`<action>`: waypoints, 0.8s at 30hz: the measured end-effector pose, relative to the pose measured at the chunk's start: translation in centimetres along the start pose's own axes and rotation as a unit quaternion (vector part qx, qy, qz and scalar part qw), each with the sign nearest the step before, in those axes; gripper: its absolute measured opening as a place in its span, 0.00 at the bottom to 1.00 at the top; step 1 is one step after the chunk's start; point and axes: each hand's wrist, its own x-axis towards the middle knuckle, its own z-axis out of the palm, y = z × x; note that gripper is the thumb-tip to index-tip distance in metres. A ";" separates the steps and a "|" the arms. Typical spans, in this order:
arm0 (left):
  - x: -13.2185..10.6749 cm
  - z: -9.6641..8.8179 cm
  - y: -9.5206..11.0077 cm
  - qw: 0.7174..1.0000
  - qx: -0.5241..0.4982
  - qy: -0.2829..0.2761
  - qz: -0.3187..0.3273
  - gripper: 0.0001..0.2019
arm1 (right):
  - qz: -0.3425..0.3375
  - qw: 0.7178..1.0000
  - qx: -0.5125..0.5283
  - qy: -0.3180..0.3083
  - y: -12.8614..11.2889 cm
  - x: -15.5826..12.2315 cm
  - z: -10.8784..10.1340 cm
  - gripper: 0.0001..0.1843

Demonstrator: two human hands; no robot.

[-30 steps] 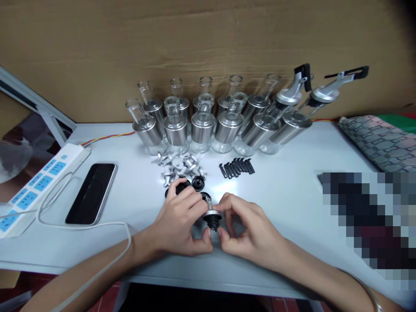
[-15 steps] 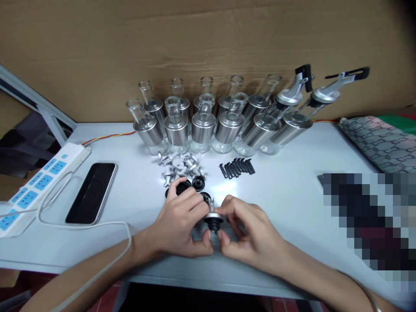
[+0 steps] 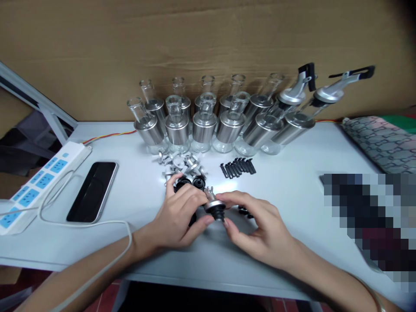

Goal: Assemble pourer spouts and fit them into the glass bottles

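Note:
Between my two hands is a bottle pourer stopper (image 3: pixel 215 205), with a silver cap and spout on top and a black ribbed plug below. My left hand (image 3: pixel 182 212) closes on its left side, thumb near the plug. My right hand (image 3: pixel 260 221) pinches it from the right, fingertips at the cap's rim and thumb at the plug's tip. Just beyond my left fingers lie black round stoppers (image 3: pixel 199 183), partly hidden by that hand. Behind them is a pile of silver pourer spouts (image 3: pixel 178 161). Several black levers (image 3: pixel 238 167) lie in a row to the right.
Two rows of glass bottles with steel sleeves (image 3: pixel 204 125) stand at the back; two on the right carry pourers (image 3: pixel 329 93). On the left are a phone (image 3: pixel 92 190), a power strip (image 3: pixel 35 186) and a white cable (image 3: pixel 97 225). Small black parts (image 3: pixel 245 211) lie behind my right fingers.
The stopper has been raised slightly and tilted, its plug now pointing down and right. My right hand has shifted a little right, bringing small black parts behind its fingers into view.

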 end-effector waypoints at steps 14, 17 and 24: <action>-0.2 0.3 -0.3 1.000 0.001 0.001 0.014 0.09 | 0.023 0.999 -0.008 0.037 -0.1 0.1 0.0 0.12; -0.2 0.3 -0.3 1.000 0.008 0.000 0.018 0.09 | 0.024 0.999 -0.006 0.039 0.0 0.1 0.1 0.12; 0.0 0.2 -0.4 0.999 0.024 0.007 0.026 0.09 | 0.027 0.999 -0.007 0.046 0.0 -0.1 0.1 0.10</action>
